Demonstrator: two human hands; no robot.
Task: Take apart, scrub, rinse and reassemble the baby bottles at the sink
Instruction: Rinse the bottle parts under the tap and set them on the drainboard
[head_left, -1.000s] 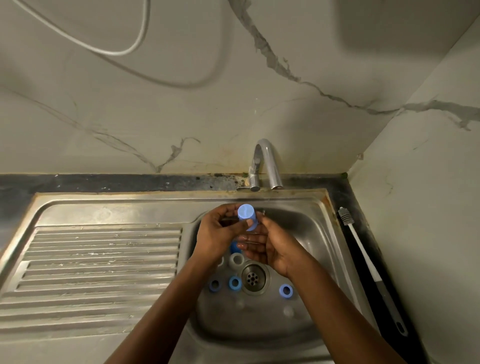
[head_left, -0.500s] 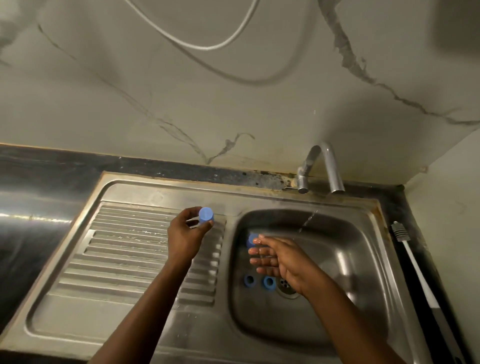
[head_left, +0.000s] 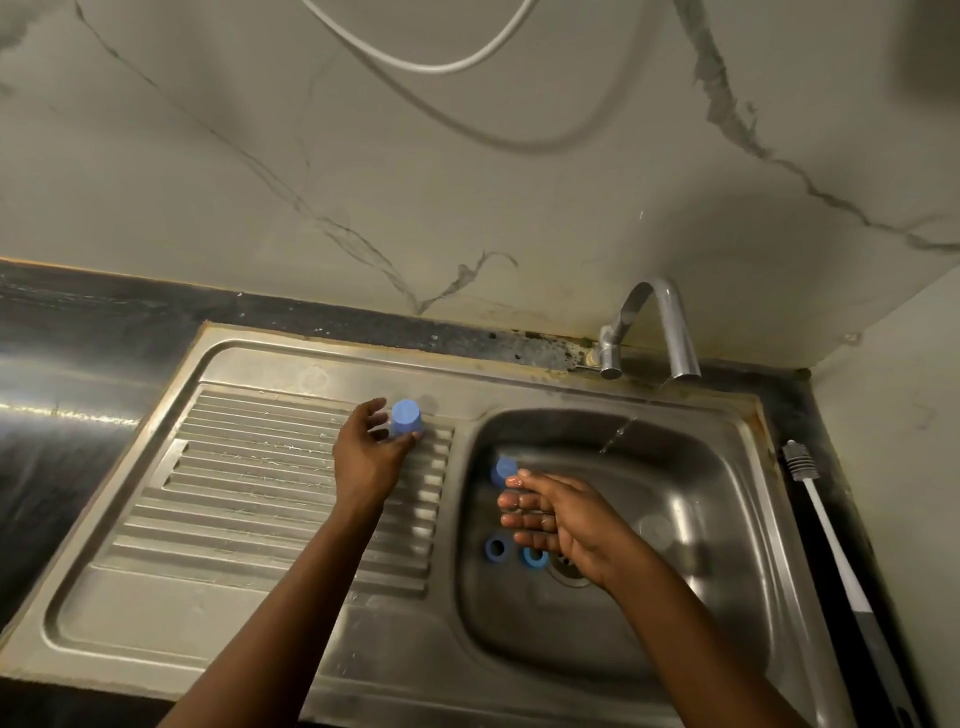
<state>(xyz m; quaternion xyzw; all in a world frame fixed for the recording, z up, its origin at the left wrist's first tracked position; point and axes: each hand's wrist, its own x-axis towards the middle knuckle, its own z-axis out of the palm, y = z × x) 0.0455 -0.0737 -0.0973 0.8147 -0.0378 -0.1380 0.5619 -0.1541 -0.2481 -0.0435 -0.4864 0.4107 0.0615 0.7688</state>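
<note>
My left hand (head_left: 370, 457) holds a blue bottle cap (head_left: 406, 419) upside down by its rim at the far right of the ribbed drainboard (head_left: 249, 483). My right hand (head_left: 558, 519) hovers flat over the sink basin (head_left: 717, 519), fingers straight and wet, holding nothing. A second blue cap (head_left: 503, 469) lies in the basin just beyond its fingertips. Two blue screw rings (head_left: 496, 550) (head_left: 535, 556) lie on the basin floor beside the drain (head_left: 566, 569), which the hand partly hides. A thin stream of water falls from the tap (head_left: 670, 332).
A white-handled bottle brush (head_left: 826, 525) lies on the dark counter along the right wall. A white hose (head_left: 415, 62) loops on the marble wall above. Dark shiny counter (head_left: 62, 395) extends left of the sink unit.
My left hand carried the blue cap from under the tap leftward to the drainboard and lowered it there. My right hand stayed over the basin. The camera turned left.
</note>
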